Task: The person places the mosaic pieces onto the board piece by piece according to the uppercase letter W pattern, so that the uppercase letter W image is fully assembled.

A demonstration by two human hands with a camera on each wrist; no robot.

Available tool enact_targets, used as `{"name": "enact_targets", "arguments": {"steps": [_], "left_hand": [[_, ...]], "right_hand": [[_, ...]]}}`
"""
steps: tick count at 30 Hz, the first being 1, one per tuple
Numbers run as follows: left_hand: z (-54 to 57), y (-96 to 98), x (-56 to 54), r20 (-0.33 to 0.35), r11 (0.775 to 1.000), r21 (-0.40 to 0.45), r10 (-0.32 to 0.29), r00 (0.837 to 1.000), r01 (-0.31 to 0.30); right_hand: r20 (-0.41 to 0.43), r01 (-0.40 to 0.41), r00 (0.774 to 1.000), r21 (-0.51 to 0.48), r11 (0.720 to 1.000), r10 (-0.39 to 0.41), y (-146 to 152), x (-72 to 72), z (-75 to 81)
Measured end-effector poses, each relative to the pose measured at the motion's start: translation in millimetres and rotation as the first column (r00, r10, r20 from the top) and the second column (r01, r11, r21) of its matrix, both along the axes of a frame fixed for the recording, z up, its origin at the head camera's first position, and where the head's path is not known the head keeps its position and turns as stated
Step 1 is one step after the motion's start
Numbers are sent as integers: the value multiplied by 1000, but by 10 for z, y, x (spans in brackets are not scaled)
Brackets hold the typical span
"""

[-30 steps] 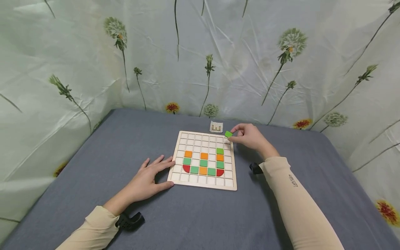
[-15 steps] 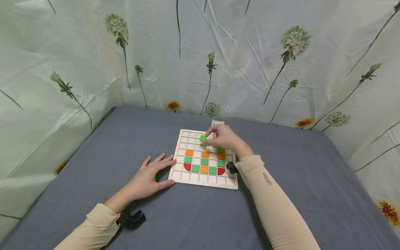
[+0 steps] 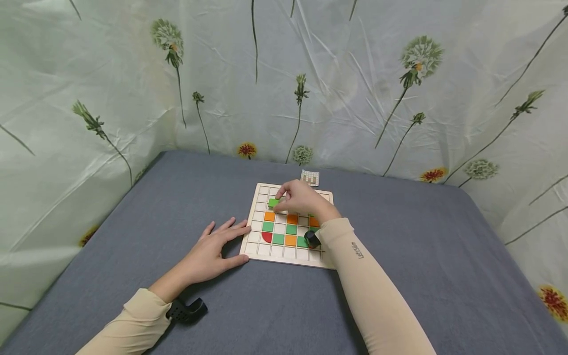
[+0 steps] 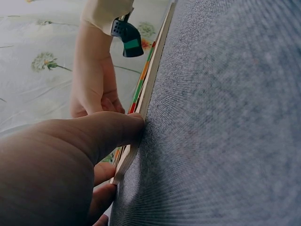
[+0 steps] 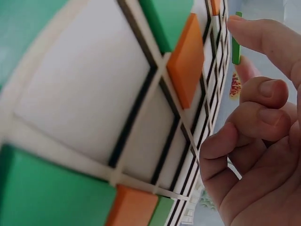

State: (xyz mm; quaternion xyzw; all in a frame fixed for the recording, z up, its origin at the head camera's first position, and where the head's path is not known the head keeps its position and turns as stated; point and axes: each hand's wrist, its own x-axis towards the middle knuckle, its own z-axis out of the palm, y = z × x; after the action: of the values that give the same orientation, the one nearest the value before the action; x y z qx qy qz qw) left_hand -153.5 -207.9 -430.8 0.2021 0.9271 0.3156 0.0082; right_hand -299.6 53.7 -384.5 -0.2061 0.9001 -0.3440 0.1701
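My right hand pinches a bright green square tile between thumb and index finger, close over the upper left part of the wooden grid board. In the right wrist view the green tile stands edge-on at the fingertips, the other fingers curled. Just nearer than it on the board is an orange tile, then a green tile and a red quarter-round tile. My left hand lies spread at the board's left side, thumb and fingertips touching its edge. My right hand and wrist camera hide some right-side tiles.
A small printed card with a coloured grid pattern lies behind the board. Grey cloth covers the table, and a flower-printed curtain rises at its far edge. Each wrist wears a black camera.
My right hand has carried the green tile leftward across the board from its far right corner, uncovering the card. My left hand has stayed at the board's edge.
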Motion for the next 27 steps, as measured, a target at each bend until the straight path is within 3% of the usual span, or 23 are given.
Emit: {"name": "enact_targets", "arguments": {"steps": [16, 27], "left_hand": [[1, 8, -4, 8, 1000, -7, 4, 1000, -4], [4, 6, 4, -5, 1000, -1, 1, 1000, -1]], "right_hand": [[31, -51, 998, 39, 998, 50, -28, -5, 18], [35, -28, 999, 44, 999, 27, -27, -12, 7]]}}
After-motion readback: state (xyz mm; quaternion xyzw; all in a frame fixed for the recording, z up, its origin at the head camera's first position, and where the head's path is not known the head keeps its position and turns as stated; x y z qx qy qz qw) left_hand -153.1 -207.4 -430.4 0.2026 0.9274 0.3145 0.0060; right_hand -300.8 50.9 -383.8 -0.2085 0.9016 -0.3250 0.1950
